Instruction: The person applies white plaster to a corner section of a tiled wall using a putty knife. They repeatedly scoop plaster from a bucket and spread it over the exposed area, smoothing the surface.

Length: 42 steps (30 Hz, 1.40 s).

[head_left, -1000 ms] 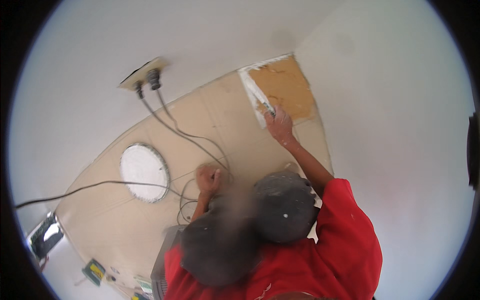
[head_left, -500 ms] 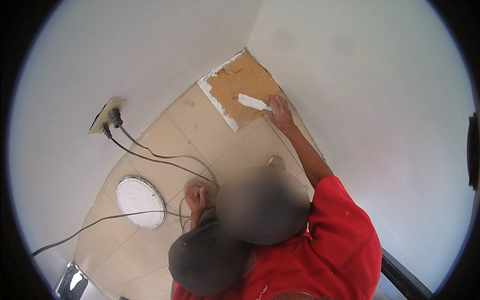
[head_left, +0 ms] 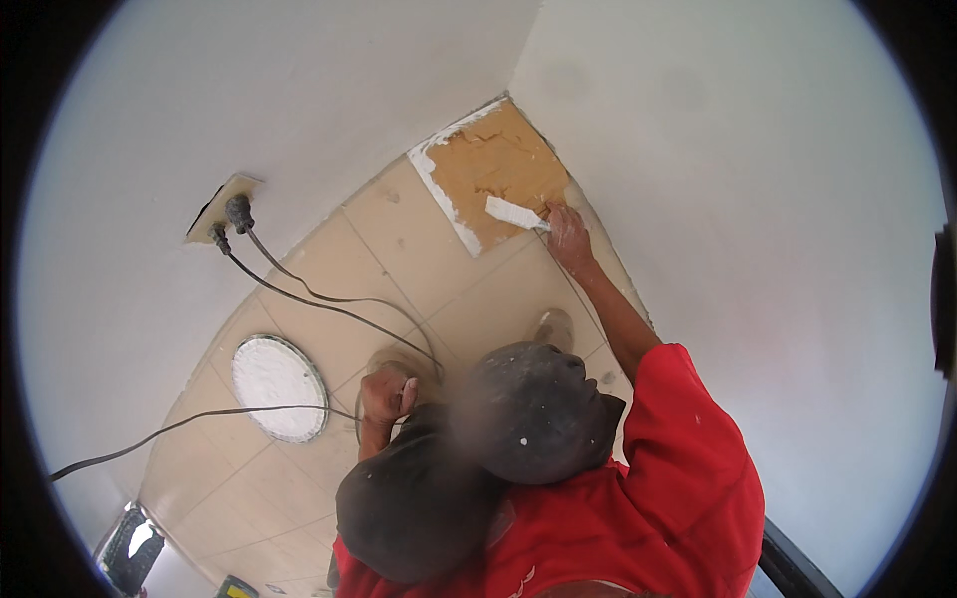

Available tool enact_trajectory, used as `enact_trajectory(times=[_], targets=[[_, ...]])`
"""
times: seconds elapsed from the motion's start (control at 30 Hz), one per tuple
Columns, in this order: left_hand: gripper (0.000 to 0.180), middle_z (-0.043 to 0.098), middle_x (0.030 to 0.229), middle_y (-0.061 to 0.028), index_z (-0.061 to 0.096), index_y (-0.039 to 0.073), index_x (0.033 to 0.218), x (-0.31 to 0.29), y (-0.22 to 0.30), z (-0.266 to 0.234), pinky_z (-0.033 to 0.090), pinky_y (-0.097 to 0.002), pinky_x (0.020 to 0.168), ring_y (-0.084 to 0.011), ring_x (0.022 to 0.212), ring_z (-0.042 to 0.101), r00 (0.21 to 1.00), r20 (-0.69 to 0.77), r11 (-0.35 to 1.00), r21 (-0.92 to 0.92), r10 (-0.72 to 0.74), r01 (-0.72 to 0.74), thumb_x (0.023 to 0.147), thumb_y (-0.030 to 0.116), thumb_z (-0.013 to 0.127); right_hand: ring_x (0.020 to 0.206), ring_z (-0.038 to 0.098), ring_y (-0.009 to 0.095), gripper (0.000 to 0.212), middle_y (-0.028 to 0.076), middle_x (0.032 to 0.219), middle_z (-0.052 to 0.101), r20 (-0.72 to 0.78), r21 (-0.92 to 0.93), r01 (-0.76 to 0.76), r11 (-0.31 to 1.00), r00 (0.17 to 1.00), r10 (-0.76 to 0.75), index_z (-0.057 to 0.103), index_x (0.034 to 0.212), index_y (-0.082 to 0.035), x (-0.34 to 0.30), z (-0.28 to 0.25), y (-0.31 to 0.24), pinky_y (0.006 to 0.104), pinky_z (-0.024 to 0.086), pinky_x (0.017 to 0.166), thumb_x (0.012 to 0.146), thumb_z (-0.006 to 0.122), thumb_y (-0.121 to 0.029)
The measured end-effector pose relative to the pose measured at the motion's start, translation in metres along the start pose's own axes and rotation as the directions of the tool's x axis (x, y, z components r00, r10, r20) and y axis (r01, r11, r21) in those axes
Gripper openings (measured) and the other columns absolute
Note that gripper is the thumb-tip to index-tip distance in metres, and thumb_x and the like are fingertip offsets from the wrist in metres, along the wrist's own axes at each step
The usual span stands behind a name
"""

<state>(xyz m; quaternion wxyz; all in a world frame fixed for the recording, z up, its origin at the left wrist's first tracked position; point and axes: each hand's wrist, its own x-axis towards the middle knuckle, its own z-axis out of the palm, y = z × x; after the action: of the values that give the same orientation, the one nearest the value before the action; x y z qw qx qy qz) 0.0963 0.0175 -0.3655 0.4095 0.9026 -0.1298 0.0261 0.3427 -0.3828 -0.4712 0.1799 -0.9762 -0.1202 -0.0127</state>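
My right hand point(head_left: 571, 239) is closed on the handle of a flat, white-coated tool that looks like a putty knife point(head_left: 514, 212). Its white end lies over a brown square sheet point(head_left: 498, 159) in the corner, with white smears along its left edge. Curled near my left knee point(head_left: 417, 508), my left hand point(head_left: 387, 394) has its thumb uppermost. Whatever its fingers hold, if anything, is hidden. My right knee point(head_left: 528, 414) has white specks on it.
A round container of white paste point(head_left: 281, 389) stands on the tiled floor point(head_left: 229, 498). Two plugs point(head_left: 237, 212) sit in a wall socket plate point(head_left: 204, 214), and a cord point(head_left: 329, 297) trails toward my legs. Another cord point(head_left: 179, 439) crosses the container. Walls point(head_left: 718, 199) meet at the corner.
The putty knife and my right hand have shifted slightly toward the near edge of the brown sheet. My view has tilted a little, and a yellow-and-black object now shows at the bottom.
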Motion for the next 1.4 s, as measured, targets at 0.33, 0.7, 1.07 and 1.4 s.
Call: enact_trajectory(times=[0.33, 0.7, 1.07, 1.4], targets=[[0.028, 0.055, 0.068, -0.0062, 0.056, 0.010, 0.068, 0.142, 0.031, 0.044, 0.047, -0.0390, 0.052, -0.0271, 0.062, 0.058, 0.923, 0.156, 0.935, -0.093, 0.353, -0.342, 0.079, 0.021, 0.079, 0.095, 0.060, 0.041, 0.025, 0.020, 0.095, 0.062, -0.073, 0.063, 0.119, 0.991, 0.991, -0.114, 0.060, 0.101, -0.002, -0.047, 0.037, 0.004, 0.0507, 0.047, 0.087, 0.077, 0.062, 0.001], [0.023, 0.068, 0.082, -0.0081, 0.070, 0.010, 0.098, 0.130, 0.017, 0.109, 0.055, -0.0419, 0.062, -0.0290, 0.076, 0.068, 0.978, 0.150, 0.988, 0.027, 0.143, -0.149, 0.087, 0.030, 0.074, 0.083, 0.063, 0.046, 0.025, 0.021, 0.083, 0.064, 0.091, 0.353, -0.294, 0.888, 0.956, 0.280, 0.057, 0.099, -0.003, -0.089, -0.012, -0.078, 0.0550, 0.049, 0.075, 0.094, 0.068, -0.025], [0.048, 0.073, 0.089, -0.0117, 0.061, 0.009, 0.136, 0.178, 0.009, 0.146, 0.057, -0.0465, 0.070, -0.0320, 0.082, 0.072, 0.881, 0.466, 0.933, 0.275, 0.080, -0.230, 0.092, 0.028, 0.067, 0.062, 0.063, 0.025, 0.023, 0.010, 0.068, 0.060, 0.011, 0.517, -0.457, 0.724, 0.849, 0.528, 0.059, 0.094, -0.002, -0.088, -0.048, -0.108, 0.0410, 0.049, 0.061, 0.097, 0.068, -0.023], [0.037, 0.072, 0.105, -0.0141, 0.062, 0.000, 0.125, 0.160, 0.014, 0.151, 0.057, -0.0381, 0.080, -0.0257, 0.093, 0.071, 0.503, 0.818, 0.155, -0.479, -0.280, 0.864, 0.101, 0.028, 0.064, 0.059, 0.058, 0.011, 0.023, 0.002, 0.068, 0.059, 0.314, 0.749, -0.581, 0.318, 0.734, 0.603, 0.056, 0.088, -0.005, -0.090, -0.134, -0.160, 0.0303, 0.047, 0.051, 0.096, 0.070, -0.021]])
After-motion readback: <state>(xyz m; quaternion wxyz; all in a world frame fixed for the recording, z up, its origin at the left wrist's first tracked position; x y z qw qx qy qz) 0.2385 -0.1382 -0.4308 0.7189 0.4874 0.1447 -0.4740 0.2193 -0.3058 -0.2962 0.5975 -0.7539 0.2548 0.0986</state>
